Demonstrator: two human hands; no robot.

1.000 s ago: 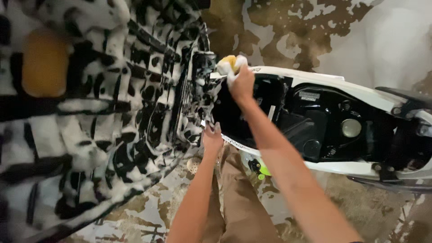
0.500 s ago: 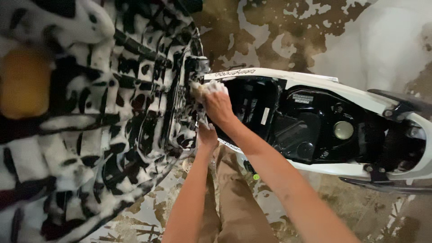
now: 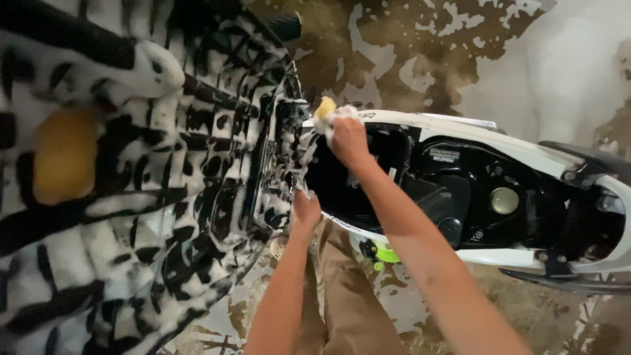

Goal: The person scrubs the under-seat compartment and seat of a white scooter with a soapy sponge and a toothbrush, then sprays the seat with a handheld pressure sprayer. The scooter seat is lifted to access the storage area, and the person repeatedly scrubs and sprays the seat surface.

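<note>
Gripping a soapy yellow sponge in right hand, clenched: soft, light, slippery; left hand rests loosely on foamy seat.

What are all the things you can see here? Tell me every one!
scooter: one, white and black, lying across the right side
storage tub: one, black, open inside the scooter
raised seat: one, black, covered in white soap foam, left
sponge: one, yellow, soapy, at the scooter's front edge
yellow patch: one, blurred, far left, cannot tell what it is
floor: wet, brown with white foam
trousers: tan, bottom middle
left hand: rests on the foamy seat edge
right hand: grips the sponge
</note>
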